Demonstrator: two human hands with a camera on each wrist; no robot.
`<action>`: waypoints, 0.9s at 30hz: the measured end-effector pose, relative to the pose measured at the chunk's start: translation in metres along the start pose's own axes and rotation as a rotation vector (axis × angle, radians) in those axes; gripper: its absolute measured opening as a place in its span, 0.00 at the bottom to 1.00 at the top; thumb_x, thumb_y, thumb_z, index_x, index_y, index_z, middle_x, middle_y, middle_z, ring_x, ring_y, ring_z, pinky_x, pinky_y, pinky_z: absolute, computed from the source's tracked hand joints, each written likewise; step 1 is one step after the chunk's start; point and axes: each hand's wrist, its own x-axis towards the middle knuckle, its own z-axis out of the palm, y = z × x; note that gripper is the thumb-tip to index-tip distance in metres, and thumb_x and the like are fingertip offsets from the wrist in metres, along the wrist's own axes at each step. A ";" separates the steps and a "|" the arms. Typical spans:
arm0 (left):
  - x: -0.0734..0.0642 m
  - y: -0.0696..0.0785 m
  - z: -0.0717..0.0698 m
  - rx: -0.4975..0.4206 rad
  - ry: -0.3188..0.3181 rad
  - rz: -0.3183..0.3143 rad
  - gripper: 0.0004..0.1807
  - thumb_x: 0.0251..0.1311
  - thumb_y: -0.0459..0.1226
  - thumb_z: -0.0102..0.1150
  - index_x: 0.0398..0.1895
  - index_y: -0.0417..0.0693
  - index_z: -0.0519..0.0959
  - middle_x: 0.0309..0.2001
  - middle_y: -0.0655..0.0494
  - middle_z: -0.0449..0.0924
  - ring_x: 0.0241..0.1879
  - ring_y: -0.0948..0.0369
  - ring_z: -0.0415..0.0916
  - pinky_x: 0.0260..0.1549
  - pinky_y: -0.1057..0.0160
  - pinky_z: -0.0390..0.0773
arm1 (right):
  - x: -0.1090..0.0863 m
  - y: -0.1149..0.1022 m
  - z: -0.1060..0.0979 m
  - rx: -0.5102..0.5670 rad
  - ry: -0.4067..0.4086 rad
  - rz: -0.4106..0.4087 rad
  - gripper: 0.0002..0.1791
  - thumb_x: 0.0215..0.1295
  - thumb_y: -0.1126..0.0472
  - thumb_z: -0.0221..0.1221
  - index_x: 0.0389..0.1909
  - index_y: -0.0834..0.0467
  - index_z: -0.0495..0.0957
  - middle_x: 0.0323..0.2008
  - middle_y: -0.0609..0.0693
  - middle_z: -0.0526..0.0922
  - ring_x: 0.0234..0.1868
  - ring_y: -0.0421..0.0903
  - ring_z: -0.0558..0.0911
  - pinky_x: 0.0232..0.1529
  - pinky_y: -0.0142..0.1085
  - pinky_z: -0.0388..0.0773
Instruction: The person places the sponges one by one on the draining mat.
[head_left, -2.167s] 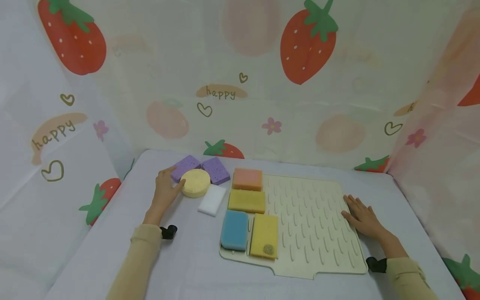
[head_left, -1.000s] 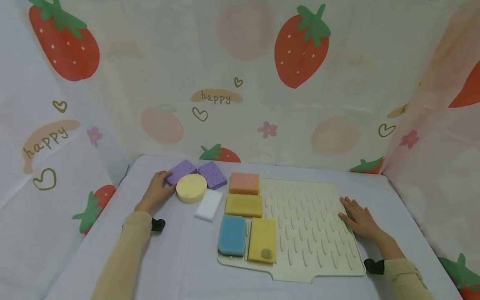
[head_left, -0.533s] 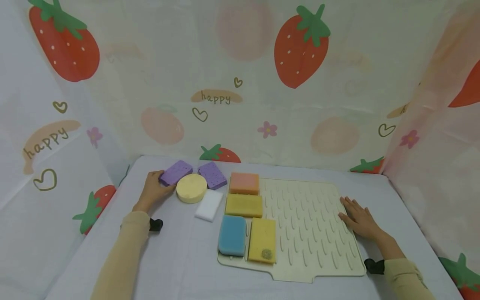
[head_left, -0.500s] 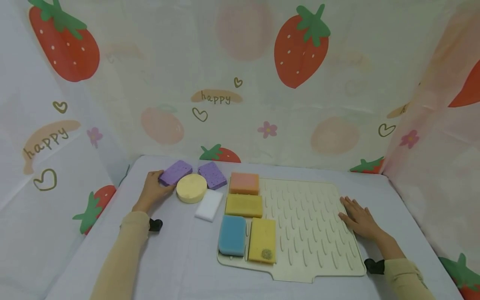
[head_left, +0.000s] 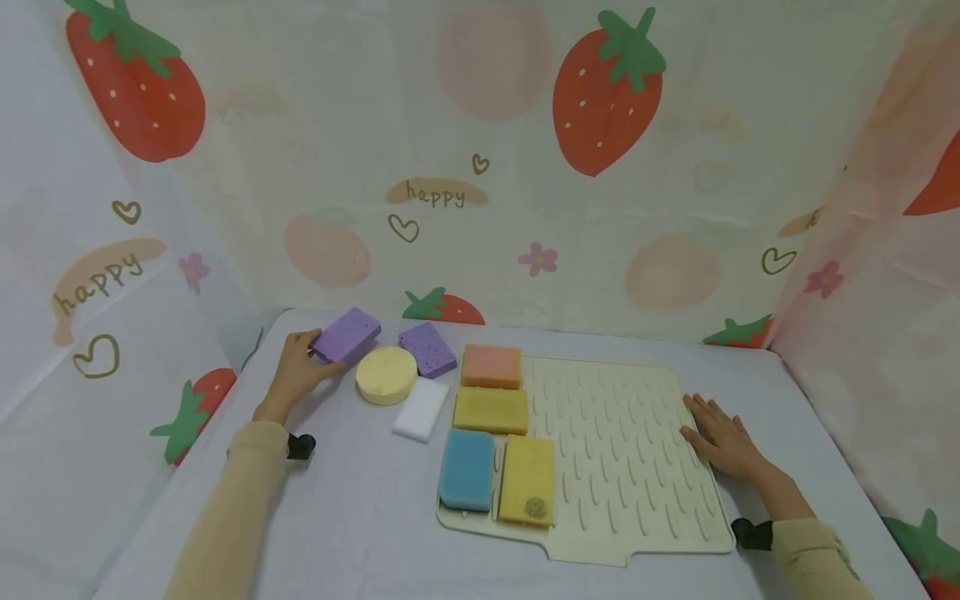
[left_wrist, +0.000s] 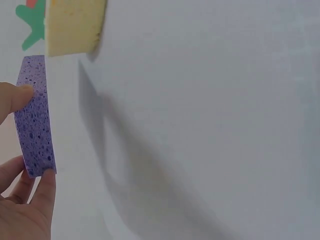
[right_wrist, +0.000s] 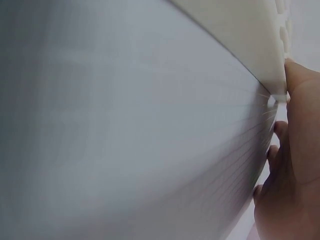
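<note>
Grips a purple sponge (head_left: pixel 347 336) in the left hand (head_left: pixel 295 375), pinched between thumb and fingers; holds it tilted, apparently above the bench (head_left: pixel 352 517), to the left of and just behind the round pale-yellow sponge (head_left: pixel 386 376). Compared with half a second ago, no longer lying low beside that round sponge, but raised and more steeply tilted. To judge by that, past grasping and into lifting, with setting down not yet done. Leaves unmoved the second purple sponge (head_left: pixel 427 350) and the white sponge (head_left: pixel 422 408), both on the bench left of the cream tray (head_left: pixel 622 467), as well as the orange sponge (head_left: pixel 491 367), mustard sponge (head_left: pixel 491 410), blue sponge (head_left: pixel 467 471) and yellow sponge (head_left: pixel 527 481) on it. Rests the right hand (head_left: pixel 723 442) unchanged at the tray's right edge, with fingers extended, gripping nothing.
</note>
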 end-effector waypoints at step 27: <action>0.006 0.062 0.023 -0.102 -0.100 0.089 0.45 0.48 0.37 0.69 0.65 0.26 0.55 0.60 0.30 0.54 0.59 0.39 0.60 0.59 0.50 0.65 | -0.001 -0.003 -0.001 0.005 0.010 -0.014 0.36 0.69 0.50 0.48 0.72 0.59 0.47 0.69 0.67 0.48 0.68 0.69 0.45 0.57 0.71 0.35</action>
